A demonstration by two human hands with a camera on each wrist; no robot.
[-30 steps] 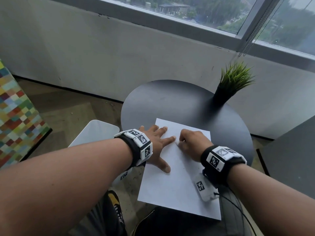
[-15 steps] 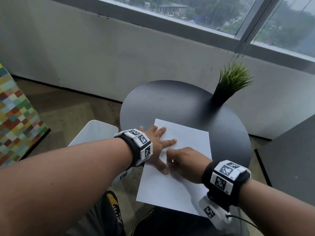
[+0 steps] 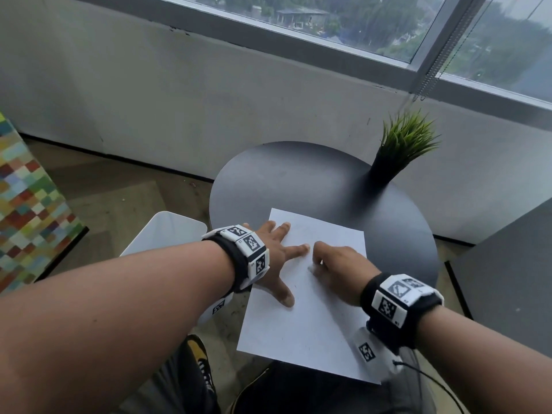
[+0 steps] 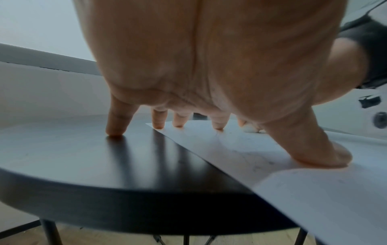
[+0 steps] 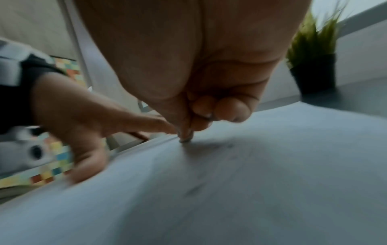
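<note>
Paper (image 3: 298,330) stays pinned to the tabletop (image 3: 298,180) by the spread left hand (image 3: 276,258). The right hand (image 3: 337,267), pinching a small object (image 5: 185,139), has returned beside it, likely rubbing strokes.

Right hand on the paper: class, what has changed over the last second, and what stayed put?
The right hand, fingers pinching a small object, slid along the paper toward the person, then back out beside the left forefinger. The left hand stayed spread flat on the sheet; paper and plant unmoved.
</note>
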